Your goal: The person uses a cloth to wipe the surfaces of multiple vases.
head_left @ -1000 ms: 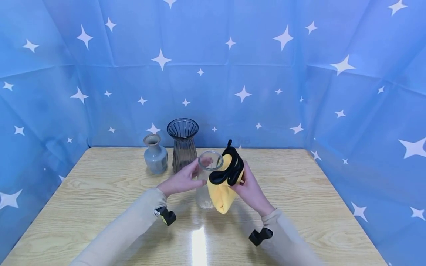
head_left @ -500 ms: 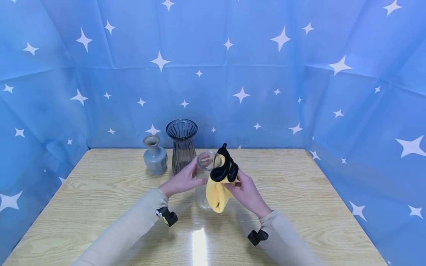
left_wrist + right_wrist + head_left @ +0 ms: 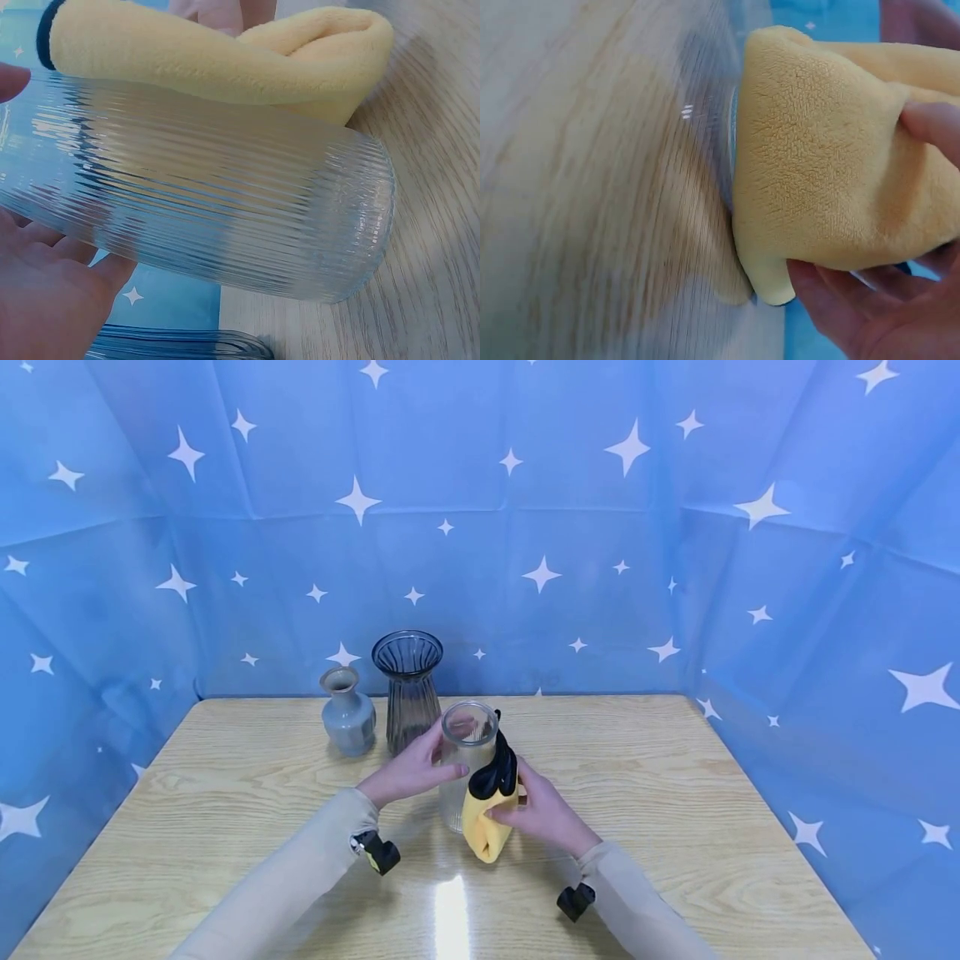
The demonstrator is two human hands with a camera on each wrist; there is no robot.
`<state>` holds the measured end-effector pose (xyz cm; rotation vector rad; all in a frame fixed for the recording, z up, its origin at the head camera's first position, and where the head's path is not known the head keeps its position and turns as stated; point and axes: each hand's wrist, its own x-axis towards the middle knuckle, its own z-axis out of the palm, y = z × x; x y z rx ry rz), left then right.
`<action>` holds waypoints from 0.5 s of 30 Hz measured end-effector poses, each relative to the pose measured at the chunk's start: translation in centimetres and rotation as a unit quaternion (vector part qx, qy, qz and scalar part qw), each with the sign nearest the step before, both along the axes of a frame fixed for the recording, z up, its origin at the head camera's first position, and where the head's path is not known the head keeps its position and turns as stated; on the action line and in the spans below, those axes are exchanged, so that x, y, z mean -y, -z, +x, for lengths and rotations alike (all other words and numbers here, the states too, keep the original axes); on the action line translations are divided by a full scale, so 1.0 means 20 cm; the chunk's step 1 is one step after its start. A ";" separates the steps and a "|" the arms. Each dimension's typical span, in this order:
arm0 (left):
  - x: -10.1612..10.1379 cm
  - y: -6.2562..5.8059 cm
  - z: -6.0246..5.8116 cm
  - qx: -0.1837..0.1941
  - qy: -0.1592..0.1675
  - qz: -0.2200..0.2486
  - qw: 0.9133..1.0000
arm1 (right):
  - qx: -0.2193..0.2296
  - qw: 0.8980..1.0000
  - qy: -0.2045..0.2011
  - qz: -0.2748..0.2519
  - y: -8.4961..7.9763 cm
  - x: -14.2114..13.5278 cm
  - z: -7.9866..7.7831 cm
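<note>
A clear ribbed glass vase (image 3: 452, 797) stands upright on the table in the head view. My left hand (image 3: 405, 773) grips its upper part, thumb in front and fingers round the far side. In my right hand (image 3: 546, 814) is a folded yellow cloth (image 3: 480, 828) with black edging, pinched between thumb and fingers. The cloth lies against the right side of the vase. Close up in the left wrist view, the fluffy cloth (image 3: 187, 60) runs along the ribbed glass (image 3: 225, 202). The right wrist view shows the cloth's lower end (image 3: 810, 150) hiding most of the vase.
Behind my left hand stands a tall smoky-grey fluted vase (image 3: 411, 697). To its left is a small blue-grey vase (image 3: 349, 720) with a narrow neck. A blue star-patterned curtain (image 3: 480, 552) surrounds the wooden table (image 3: 660, 777) at the back and sides.
My right hand has moved the cloth left and down along the vase's side, from near the rim towards the base. The left hand keeps its grip on the vase.
</note>
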<state>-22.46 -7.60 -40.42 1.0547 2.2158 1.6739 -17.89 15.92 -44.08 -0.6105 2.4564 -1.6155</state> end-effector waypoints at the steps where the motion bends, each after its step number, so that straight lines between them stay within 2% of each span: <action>1: 0.00 0.00 0.00 -0.001 -0.002 -0.001 1.000 | 0.003 1.000 0.008 0.002 0.00 0.00 0.00; 4: 0.00 0.00 0.00 0.002 -0.006 -0.005 1.000 | 0.004 0.999 0.031 -0.005 0.01 0.02 0.00; 6: 0.00 0.00 0.01 0.002 -0.006 -0.005 1.000 | -0.006 0.998 0.055 -0.007 0.03 0.02 -0.01; 10: 0.00 -0.01 0.01 0.003 0.000 -0.002 1.000 | -0.030 0.995 0.091 -0.016 0.01 0.03 -0.01; 15: 0.00 -0.01 0.00 0.004 0.001 -0.005 1.000 | -0.072 0.992 0.087 -0.060 -0.06 0.04 -0.01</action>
